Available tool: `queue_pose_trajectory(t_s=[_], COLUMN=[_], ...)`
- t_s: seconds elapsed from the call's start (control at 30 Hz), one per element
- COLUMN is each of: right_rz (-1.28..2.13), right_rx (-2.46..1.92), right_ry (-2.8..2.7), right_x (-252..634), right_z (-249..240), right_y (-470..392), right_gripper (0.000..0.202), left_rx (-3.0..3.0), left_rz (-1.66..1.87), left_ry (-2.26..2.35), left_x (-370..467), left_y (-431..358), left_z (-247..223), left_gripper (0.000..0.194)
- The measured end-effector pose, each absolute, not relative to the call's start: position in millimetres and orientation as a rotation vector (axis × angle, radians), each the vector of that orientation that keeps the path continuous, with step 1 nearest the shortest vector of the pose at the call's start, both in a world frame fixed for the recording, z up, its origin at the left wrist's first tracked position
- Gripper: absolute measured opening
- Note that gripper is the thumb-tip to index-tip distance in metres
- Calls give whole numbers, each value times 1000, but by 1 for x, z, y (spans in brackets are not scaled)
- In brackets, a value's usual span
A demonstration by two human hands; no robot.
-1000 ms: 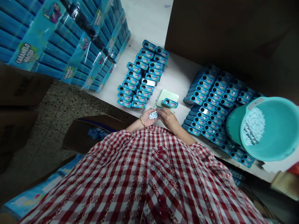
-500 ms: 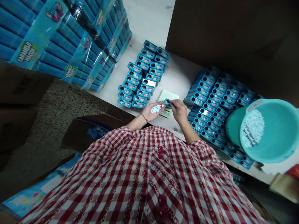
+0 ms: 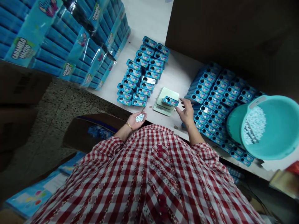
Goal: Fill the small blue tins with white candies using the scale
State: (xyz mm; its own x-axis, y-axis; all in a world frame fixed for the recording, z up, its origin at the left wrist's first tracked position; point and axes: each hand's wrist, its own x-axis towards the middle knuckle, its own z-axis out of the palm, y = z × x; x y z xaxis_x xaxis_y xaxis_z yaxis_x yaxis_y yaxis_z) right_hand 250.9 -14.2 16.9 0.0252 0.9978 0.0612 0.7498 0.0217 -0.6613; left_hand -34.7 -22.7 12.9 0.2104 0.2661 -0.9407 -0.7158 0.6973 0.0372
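My left hand [image 3: 136,120] is cupped palm up, low by the table's front edge, holding a small heap of white candies [image 3: 140,117]. One blue tin [image 3: 170,101] with a round hole in its top stands on a pale, flat weighing scale [image 3: 161,104]. Just right of that tin is my right hand [image 3: 186,111], thumb and fingers spread around its end with nothing gripped. Whether the fingertips still touch the tin, I cannot tell. White bits show inside the tin's hole.
Several blue tins [image 3: 140,73] stand in rows behind and left of the scale. More tins [image 3: 213,107] fill the right side, beside a turquoise bucket [image 3: 277,130] of white candies. Wrapped tin packs [image 3: 77,46] are stacked at far left. An open carton [image 3: 80,133] sits below.
My right hand has set the tin on the scale and let it go, its fingers spreading. My left hand has drawn back down and left, away from the tin, with the candies.
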Motion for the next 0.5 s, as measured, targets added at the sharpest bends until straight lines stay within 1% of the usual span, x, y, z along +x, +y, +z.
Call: queue_pose_trajectory(t_s=[0.17,0.3,0.4,0.5], right_rz=[567,510,559,678], right_rx=[-1819,-1889,-1789,-1616], right_ry=[-2013,-2188,-2350,-2536], right_x=[238,226,203,160], right_z=[12,18,24,24], right_y=[-4,-2,-10,-16], right_gripper=[46,39,37,36], left_rx=[-464,-457,-439,-425], left_rz=[740,746,714,699], left_ry=[1173,1161,1152,1160], left_x=[-38,-44,-51,-58], left_y=[-27,-30,-35,-37], left_z=[8,1,-9,-20], left_gripper=[22,22,23,23])
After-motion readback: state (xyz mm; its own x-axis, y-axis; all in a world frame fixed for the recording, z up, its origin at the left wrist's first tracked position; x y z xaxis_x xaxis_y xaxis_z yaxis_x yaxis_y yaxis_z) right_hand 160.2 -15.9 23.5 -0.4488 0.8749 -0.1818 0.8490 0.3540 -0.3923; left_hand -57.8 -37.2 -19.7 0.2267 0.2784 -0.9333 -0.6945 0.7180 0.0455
